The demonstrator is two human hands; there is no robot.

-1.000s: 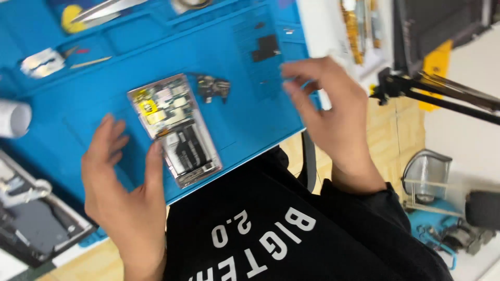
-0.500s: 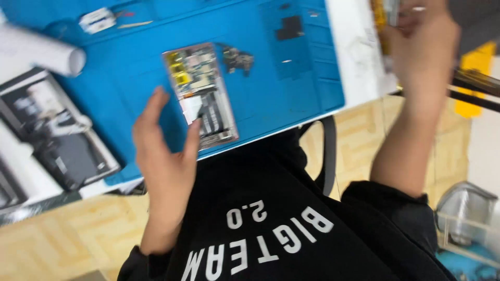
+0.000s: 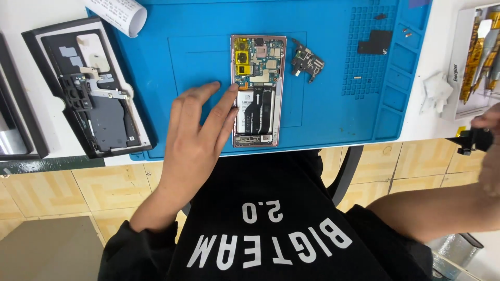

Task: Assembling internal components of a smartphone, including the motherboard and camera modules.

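Left hand [image 3: 195,127] lies flat and open on the blue mat [image 3: 333,104], grip splayed, holding nothing; fingertips [image 3: 232,89] rest against the left edge of the opened phone [image 3: 258,91], which lies face down mid-mat with board and battery bare. Right hand [image 3: 489,151] is far off to the right at the frame edge, near a black clamp [image 3: 475,140]; whether its grip has closed on it I cannot tell. Risk, as I judge it: only fingertips steady the phone, so a sideways push could slide it toward the loose bracket [image 3: 307,62] just right of it. Bare fingers on the exposed board could smudge or snag a flex. Tiny screws [image 3: 405,32] further right could scatter if the mat is jolted.
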